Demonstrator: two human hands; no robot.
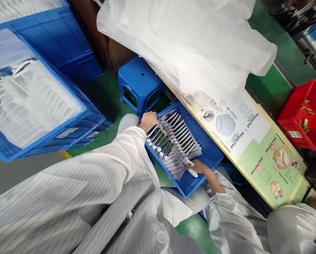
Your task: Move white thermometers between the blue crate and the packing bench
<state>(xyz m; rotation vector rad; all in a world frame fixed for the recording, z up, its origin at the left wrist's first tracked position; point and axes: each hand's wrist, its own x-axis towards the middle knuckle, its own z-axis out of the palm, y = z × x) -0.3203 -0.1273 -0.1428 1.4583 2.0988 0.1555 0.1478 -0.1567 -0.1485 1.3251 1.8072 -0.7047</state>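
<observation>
A blue plastic bin (213, 151) rests across my lap, holding rows of slim white-and-black handheld devices (183, 132) on white foam sheeting. Several of them, nearer my body, show dark faces with green marks. My left hand (148, 120) is closed at the bin's left corner, fingers over the rim and partly hidden. Inside the near right end, my right hand (200, 166) grips a white handheld device (191, 170), tilted beside the end of the rows. Its exact kind is not clear.
Stacked blue crates (54, 135) with foam-wrapped items stand left. A blue stool (140, 79) is beyond the bin. White foam sheets (184, 46) cover the bench, beside printed mouse pad sheets (269, 165). A red bin (306, 116) and a person's white cap (292, 229) are right.
</observation>
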